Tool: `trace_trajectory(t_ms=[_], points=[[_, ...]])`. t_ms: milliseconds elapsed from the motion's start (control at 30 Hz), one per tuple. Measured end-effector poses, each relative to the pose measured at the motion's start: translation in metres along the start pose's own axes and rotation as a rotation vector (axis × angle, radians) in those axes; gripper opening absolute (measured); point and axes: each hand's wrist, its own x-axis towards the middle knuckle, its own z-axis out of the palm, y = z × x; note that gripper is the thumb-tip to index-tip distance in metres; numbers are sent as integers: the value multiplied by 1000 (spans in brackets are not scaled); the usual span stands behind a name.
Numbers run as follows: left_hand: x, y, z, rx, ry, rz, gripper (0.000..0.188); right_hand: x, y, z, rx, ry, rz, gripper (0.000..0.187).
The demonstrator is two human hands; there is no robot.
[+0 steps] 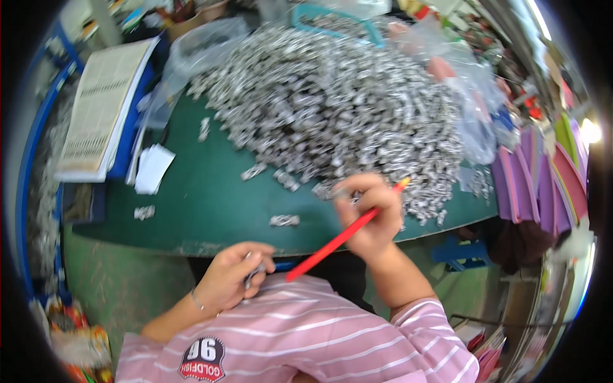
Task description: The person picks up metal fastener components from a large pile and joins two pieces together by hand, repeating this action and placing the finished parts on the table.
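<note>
My right hand (378,220), raised over the table's front edge, is closed round a long red pencil-like stick (322,253). The stick slants, its yellowish tip pointing up and right and its red end down toward my shirt. Lower and to the left, my left hand (225,276) curls its fingers round a small grey metal piece (254,273), partly hidden by them. A big heap of small silvery metal pieces (345,102) covers the far middle of the green table (204,204). A single metal piece (284,220) lies between my hands near the edge.
Papers on a blue holder (105,108) stand at the left, with white slips (154,168) beside them. Clear plastic bags (207,48) flank the heap. A turquoise basket (335,16) sits behind it. Purple folders (533,175) hang right; a blue stool (461,253) stands below.
</note>
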Motion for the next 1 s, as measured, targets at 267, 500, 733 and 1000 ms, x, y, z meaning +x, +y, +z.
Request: trace_trajectory(t_ms=[267, 500, 733, 1000], points=[[-2, 6, -10, -20, -25, -31, 13, 100, 95, -219, -709, 626, -11, 18], [-15, -1, -57, -5, -164, -170, 18, 83, 92, -232, -890, 589, 201, 22], [59, -60, -115, -247, 73, -140, 26, 57, 31, -102, -224, 249, 201, 14], [134, -71, -72, -257, -135, 213, 26, 24, -8, -14, -31, 28, 172, 19]])
